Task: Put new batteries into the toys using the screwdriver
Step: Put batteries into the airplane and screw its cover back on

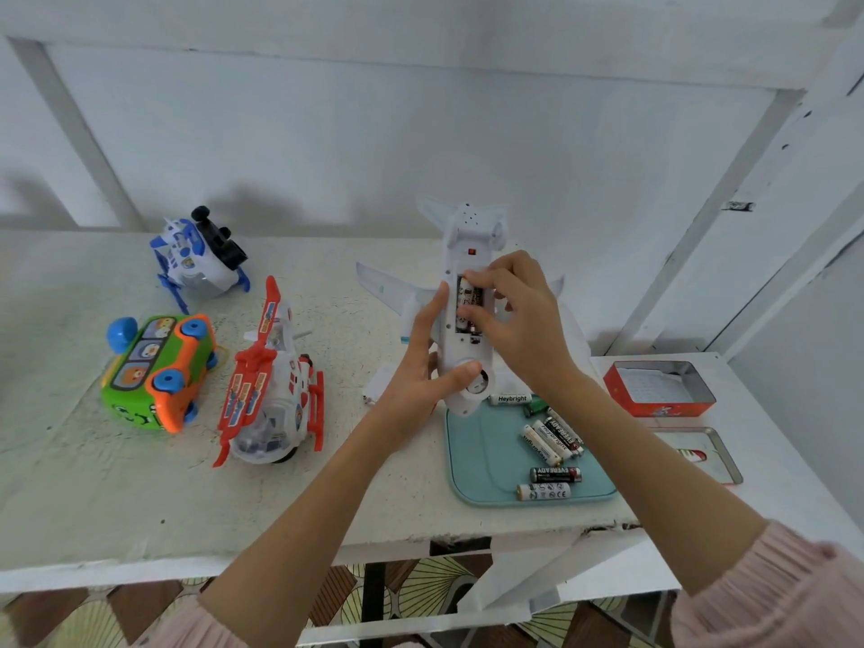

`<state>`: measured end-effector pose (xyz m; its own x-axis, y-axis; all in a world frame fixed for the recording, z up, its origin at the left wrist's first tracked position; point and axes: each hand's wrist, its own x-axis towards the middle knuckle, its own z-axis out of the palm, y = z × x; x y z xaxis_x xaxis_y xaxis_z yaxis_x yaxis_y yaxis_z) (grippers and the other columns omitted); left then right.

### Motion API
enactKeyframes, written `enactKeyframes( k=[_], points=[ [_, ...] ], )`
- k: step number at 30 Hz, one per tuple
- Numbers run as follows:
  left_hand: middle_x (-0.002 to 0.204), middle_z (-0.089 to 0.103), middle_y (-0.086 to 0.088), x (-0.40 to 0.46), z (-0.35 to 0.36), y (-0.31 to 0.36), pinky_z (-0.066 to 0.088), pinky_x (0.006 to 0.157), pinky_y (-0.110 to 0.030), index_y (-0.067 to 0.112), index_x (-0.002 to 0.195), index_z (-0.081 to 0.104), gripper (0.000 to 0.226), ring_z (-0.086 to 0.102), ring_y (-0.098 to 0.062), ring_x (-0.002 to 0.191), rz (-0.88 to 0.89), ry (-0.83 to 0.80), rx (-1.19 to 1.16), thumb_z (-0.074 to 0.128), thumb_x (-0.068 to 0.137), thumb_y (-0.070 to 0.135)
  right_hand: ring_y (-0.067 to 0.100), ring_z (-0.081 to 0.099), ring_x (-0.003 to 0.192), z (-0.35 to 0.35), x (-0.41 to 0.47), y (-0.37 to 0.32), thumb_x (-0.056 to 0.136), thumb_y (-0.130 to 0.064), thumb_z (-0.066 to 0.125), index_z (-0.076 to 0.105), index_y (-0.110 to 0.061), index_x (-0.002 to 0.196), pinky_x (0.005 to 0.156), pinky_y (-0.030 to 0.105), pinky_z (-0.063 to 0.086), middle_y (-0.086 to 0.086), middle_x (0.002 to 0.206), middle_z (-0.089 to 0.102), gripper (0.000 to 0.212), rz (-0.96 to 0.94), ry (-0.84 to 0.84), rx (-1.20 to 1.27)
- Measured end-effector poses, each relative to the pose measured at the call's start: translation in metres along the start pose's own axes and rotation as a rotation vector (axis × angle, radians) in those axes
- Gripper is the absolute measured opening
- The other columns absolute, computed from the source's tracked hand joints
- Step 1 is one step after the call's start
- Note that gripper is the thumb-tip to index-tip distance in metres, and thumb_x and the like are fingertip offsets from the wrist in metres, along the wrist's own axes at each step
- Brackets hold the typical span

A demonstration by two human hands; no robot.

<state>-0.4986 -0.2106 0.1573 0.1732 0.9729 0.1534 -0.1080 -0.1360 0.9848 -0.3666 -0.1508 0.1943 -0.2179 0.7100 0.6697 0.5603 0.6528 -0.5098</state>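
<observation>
Toy airplane (460,292): smooth white plastic, held belly-up above the table's far side, nose toward the person, swept wings out to both sides; its oblong battery bay lies open with a cylindrical battery (465,297) inside.
Left hand (428,367): fingers curled round the fuselage from the left, thumb pressed on the round disc near the nose; it grips the airplane.
Right hand (519,315): fingertips and thumb pinch the battery in the bay.
Tray (481,460): matte teal, rounded corners, flat on the table below the airplane's nose; it carries loose AA batteries (554,439), some white and some black, lying on their sides.
Tin (659,388): red rectangular metal box, open, shiny grey inside, right of the tray; its flat lid (715,453) lies nearer the person.
Other toys: a glossy red-and-white helicopter (271,381), a green-and-orange bus (156,371) on its side, a blue-and-white vehicle (198,254) tipped over.
Table (140,484): rough, speckled white surface.
Screwdriver: cannot tell where it is.
</observation>
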Motion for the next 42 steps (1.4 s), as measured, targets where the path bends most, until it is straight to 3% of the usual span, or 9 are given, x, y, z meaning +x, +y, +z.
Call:
enactKeyframes(
  k=[5, 12, 17, 22, 26, 30, 36, 38, 42],
  points=[
    [0.143, 0.042, 0.008, 0.001, 0.0, 0.002, 0.047, 0.1, -0.034, 0.059, 0.131, 0.026, 0.075, 0.056, -0.02, 0.116, -0.007, -0.008, -0.037, 0.065, 0.08, 0.02, 0.015, 0.042, 0.089, 0.0, -0.001, 0.004, 0.077, -0.025, 0.067, 0.068, 0.0, 0.097, 0.074, 0.019, 0.04, 0.014, 0.093, 0.054, 0.032, -0.085, -0.021, -0.05],
    [0.144, 0.042, 0.003, 0.001, -0.001, 0.002, 0.049, 0.097, -0.032, 0.053, 0.136, 0.025, 0.079, 0.055, -0.022, 0.117, -0.024, -0.014, -0.1, 0.067, 0.082, 0.013, 0.017, 0.04, 0.084, 0.003, 0.0, 0.008, 0.079, -0.023, 0.062, 0.07, -0.002, 0.082, 0.072, 0.015, 0.034, 0.014, 0.092, 0.057, 0.023, -0.149, -0.007, -0.091],
    [0.145, 0.041, 0.0, 0.001, -0.001, 0.003, 0.049, 0.097, -0.035, 0.051, 0.138, 0.025, 0.082, 0.054, -0.026, 0.118, -0.033, -0.011, -0.104, 0.07, 0.08, 0.014, 0.018, 0.041, 0.083, 0.002, -0.002, 0.01, 0.08, -0.021, 0.064, 0.069, -0.004, 0.073, 0.07, 0.028, 0.039, 0.012, 0.093, 0.058, 0.02, -0.176, -0.018, -0.089],
    [0.138, 0.048, 0.004, 0.003, -0.002, 0.005, 0.047, 0.101, -0.041, 0.057, 0.13, 0.032, 0.076, 0.056, -0.023, 0.116, -0.03, 0.014, -0.109, 0.067, 0.077, 0.015, 0.016, 0.044, 0.086, -0.009, 0.005, 0.008, 0.08, -0.029, 0.06, 0.073, -0.009, 0.081, 0.069, 0.045, 0.047, 0.008, 0.095, 0.06, 0.024, -0.17, -0.104, -0.077],
    [0.13, 0.053, -0.001, 0.006, -0.013, 0.017, 0.052, 0.092, -0.041, 0.056, 0.132, 0.032, 0.078, 0.061, -0.022, 0.109, -0.004, 0.046, -0.089, 0.068, 0.078, 0.013, 0.015, 0.05, 0.093, -0.021, 0.012, -0.005, 0.08, -0.01, 0.064, 0.069, -0.007, 0.101, 0.081, 0.03, 0.047, 0.006, 0.103, 0.061, 0.022, -0.138, -0.014, -0.022],
    [0.135, 0.05, -0.003, 0.01, -0.036, 0.04, 0.053, 0.087, -0.036, 0.045, 0.141, 0.024, 0.079, 0.064, -0.013, 0.104, 0.075, 0.128, -0.073, 0.061, 0.085, 0.004, 0.01, 0.051, 0.078, -0.019, 0.014, -0.013, 0.081, 0.0, 0.062, 0.064, -0.004, 0.102, 0.07, 0.009, 0.04, 0.004, 0.102, 0.054, 0.022, -0.08, 0.095, 0.056],
    [0.144, 0.045, -0.004, 0.007, -0.067, 0.069, 0.054, 0.087, -0.038, 0.042, 0.141, 0.022, 0.08, 0.062, -0.014, 0.11, 0.159, 0.287, -0.124, 0.063, 0.084, 0.003, 0.012, 0.051, 0.064, 0.022, 0.001, -0.014, 0.081, -0.003, 0.066, 0.063, -0.005, 0.099, 0.069, 0.022, 0.047, 0.005, 0.087, 0.059, 0.019, 0.033, -0.267, 0.01],
    [0.145, 0.044, -0.005, 0.003, -0.074, 0.076, 0.055, 0.086, -0.037, 0.043, 0.141, 0.022, 0.079, 0.057, -0.021, 0.118, 0.177, 0.316, -0.118, 0.063, 0.085, 0.004, 0.013, 0.052, 0.07, 0.038, -0.004, -0.018, 0.085, -0.015, 0.065, 0.062, -0.009, 0.104, 0.075, 0.031, 0.048, 0.002, 0.084, 0.059, 0.02, 0.088, -0.507, -0.064],
    [0.145, 0.044, -0.005, -0.012, -0.081, 0.084, 0.054, 0.088, -0.04, 0.042, 0.14, 0.022, 0.073, 0.062, -0.017, 0.111, 0.204, 0.375, -0.076, 0.053, 0.091, -0.002, 0.02, 0.057, 0.094, 0.059, -0.01, -0.028, 0.09, -0.032, 0.056, 0.052, -0.014, 0.12, 0.075, 0.027, 0.04, 0.004, 0.101, 0.062, 0.034, 0.081, -0.769, -0.29]
  ],
)
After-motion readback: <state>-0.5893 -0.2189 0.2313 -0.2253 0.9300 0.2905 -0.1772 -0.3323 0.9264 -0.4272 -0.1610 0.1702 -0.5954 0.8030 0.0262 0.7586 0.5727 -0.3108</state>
